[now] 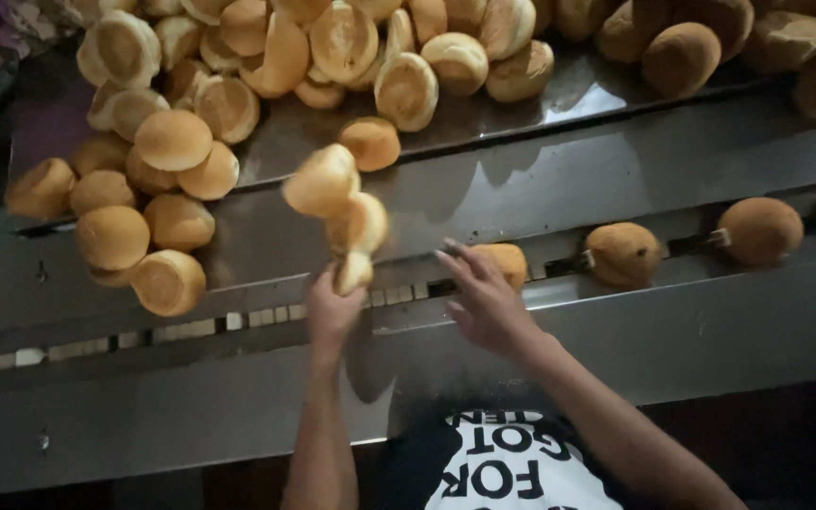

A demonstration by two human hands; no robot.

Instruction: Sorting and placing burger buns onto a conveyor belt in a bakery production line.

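Note:
My left hand (pixel 332 307) grips the lowest of a stack of three golden buns (pixel 342 212), which rises tilted above the conveyor slot (pixel 238 319). My right hand (pixel 484 297) reaches over the slot with fingers spread, its fingertips on a bun (pixel 507 262) lying in the channel. Two more buns (pixel 623 253) (pixel 760 229) sit further right along the same channel.
A large heap of round buns (pixel 238 66) covers the steel table (pixel 559 94) beyond the slot, spilling down the left side (pixel 134 227). A sloped steel panel (pixel 663 331) runs along the near edge. My dark printed shirt (pixel 502 463) shows at the bottom.

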